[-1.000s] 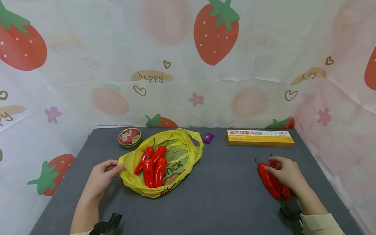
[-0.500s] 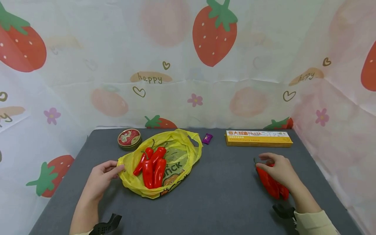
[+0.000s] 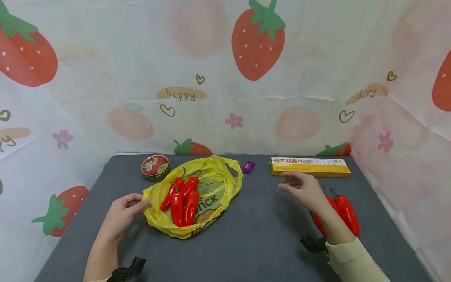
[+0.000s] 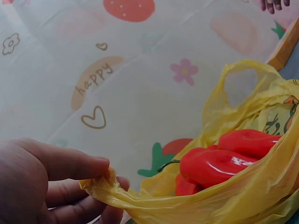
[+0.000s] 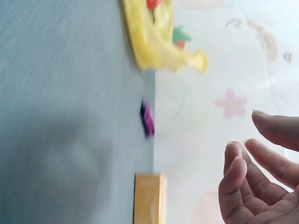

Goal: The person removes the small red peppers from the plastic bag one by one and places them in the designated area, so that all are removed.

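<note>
My left hand [image 3: 121,215] pinches the left rim of a yellow plastic bag [image 3: 230,188], thumb over the film in the left wrist view. The bag lies spread, its mouth facing up, and several shiny red peppers [image 3: 177,207] rest inside. Over the table to the right, my right hand [image 3: 304,190] is in the air in front of the pasta box; in the right wrist view its thumb [image 5: 275,128] stands apart from loosely bent fingers, with nothing between them. More red peppers [image 3: 347,215] lie on the table, partly hidden under the right forearm.
A yellow pasta box [image 3: 310,172] lies at the back right. Near the back edge is a small purple wrapped candy [image 3: 248,167]. A round red tin [image 3: 155,167] stands behind the bag's left side. A strawberry-print cloth [image 3: 218,129] hangs behind the grey table [image 3: 253,243].
My right hand has left the peppers on the right, moving left and away from me with nothing in it, and two peppers show more plainly. The left hand stays at the bag's rim.
</note>
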The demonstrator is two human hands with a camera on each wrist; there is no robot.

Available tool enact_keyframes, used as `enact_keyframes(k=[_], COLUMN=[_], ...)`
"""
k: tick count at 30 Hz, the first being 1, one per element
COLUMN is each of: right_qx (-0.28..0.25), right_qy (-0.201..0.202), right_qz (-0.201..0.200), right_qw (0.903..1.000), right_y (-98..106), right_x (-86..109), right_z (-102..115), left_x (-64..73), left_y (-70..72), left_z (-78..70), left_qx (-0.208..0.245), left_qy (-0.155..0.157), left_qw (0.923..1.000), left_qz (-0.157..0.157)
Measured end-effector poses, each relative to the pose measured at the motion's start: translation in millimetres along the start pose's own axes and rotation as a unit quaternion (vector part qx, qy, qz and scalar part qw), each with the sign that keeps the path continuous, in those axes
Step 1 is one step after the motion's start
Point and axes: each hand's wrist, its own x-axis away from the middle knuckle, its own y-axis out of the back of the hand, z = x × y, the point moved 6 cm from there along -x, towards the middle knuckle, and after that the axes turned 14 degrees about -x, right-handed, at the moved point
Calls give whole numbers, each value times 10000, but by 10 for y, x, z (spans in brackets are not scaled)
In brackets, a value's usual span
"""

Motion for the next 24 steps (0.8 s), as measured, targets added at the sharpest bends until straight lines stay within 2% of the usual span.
enact_keyframes(k=[6,15,24], right_qx=[-540,-843,-1381], right_qy=[9,159,106], right_qz=[441,987,1696], right_qw=[9976,9914,9757], right_y=[-406,-954,-1480], right_x=[-117,-257,-454], right_z=[207,435,634], left_x=[-2,4,18], left_y=[-1,-23,-24], left_z=[11,8,0], left_qx=[-13,-48,-115], left_qy=[-29,-47,-21], left_qw=[10000,9999,9999], left_qz=[66,88,100])
